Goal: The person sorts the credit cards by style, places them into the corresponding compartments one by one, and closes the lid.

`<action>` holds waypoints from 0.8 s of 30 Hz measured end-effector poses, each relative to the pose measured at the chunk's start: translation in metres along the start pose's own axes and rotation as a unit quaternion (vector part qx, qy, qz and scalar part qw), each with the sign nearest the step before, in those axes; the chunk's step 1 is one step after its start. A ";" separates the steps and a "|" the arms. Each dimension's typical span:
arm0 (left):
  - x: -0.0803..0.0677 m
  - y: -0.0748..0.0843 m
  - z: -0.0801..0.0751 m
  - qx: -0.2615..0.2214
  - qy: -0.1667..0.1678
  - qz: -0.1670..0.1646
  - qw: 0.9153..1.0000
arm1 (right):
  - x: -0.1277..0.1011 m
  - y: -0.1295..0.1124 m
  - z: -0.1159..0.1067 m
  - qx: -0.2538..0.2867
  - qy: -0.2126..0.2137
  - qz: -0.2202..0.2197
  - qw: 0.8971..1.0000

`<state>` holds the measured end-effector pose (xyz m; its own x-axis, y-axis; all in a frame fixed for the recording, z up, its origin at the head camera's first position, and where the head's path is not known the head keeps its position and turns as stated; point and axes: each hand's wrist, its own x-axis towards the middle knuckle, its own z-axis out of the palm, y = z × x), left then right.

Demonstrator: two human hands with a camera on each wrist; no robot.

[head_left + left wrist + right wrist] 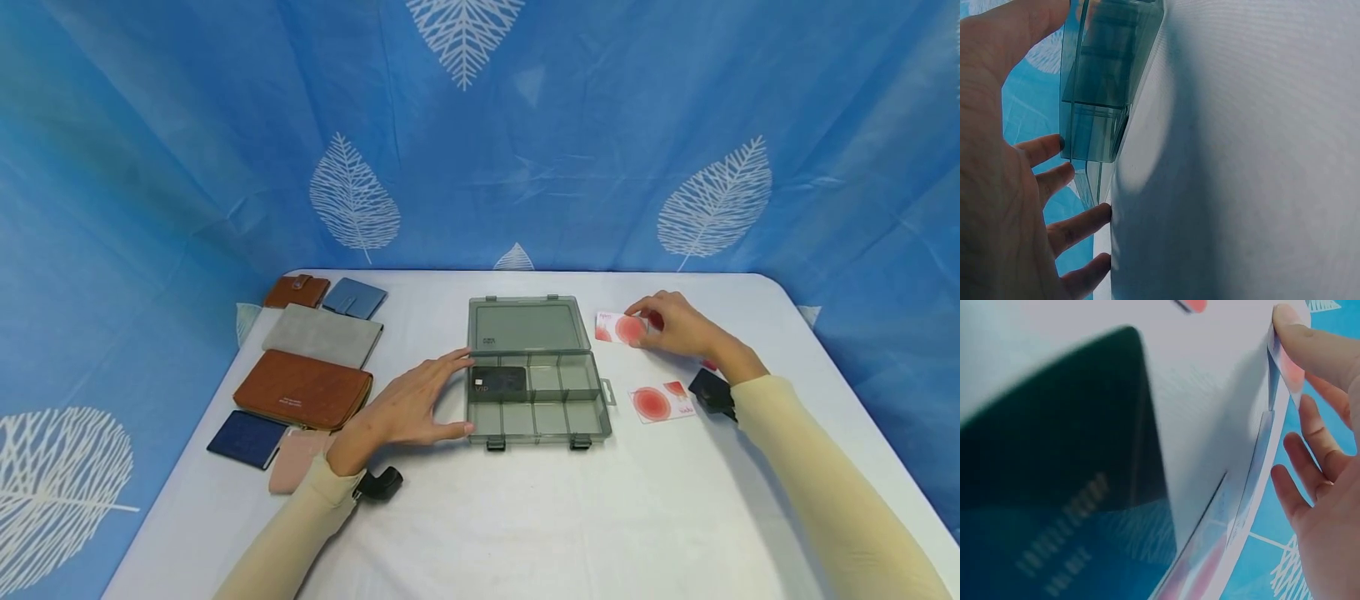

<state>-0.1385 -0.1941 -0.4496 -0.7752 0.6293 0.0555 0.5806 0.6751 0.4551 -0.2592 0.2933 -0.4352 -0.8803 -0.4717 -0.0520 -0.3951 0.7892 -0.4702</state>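
- A white tabletop stands before a blue cloth backdrop printed with white leaves.
- At the tabletop's middle lies a smoky clear organiser box, its lid folded back flat toward the far edge, so the compartments lie exposed. A black card rests in the far-left compartment.
- The left hand lies open against the box's left wall, fingers straight and thumb at the near corner; judging by this, it steadies the box rather than grips it.
- The right hand is toward the far right edge, its fingertips pinching a white card with a red disc, one edge apparently raised off the cloth in the right wrist view.
- A second red-disc card lies flat just right of the box, near its latch tab.
- Along the left edge sit the wallets: a small brown wallet, a blue wallet, a grey wallet, a large brown wallet, a navy wallet and a pink wallet.
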 end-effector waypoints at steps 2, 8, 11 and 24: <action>0.000 0.000 0.000 0.000 0.002 0.000 1.000 | -0.001 0.000 0.000 -0.002 0.011 -0.005 1.000; 0.001 -0.001 -0.001 0.000 0.001 0.006 1.000 | -0.008 -0.002 0.002 0.007 0.037 0.001 0.999; 0.001 -0.001 -0.002 0.000 0.004 0.011 1.000 | -0.014 -0.005 0.002 0.019 0.060 0.005 0.998; 0.000 -0.001 0.000 0.001 0.003 0.007 1.000 | -0.030 -0.041 0.005 0.080 0.135 0.019 0.987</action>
<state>-0.1391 -0.1948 -0.4504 -0.7683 0.6367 0.0663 0.5920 0.6674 0.4517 -0.2151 0.2730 -0.4183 -0.9401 -0.3034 0.1553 -0.3332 0.7220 -0.6064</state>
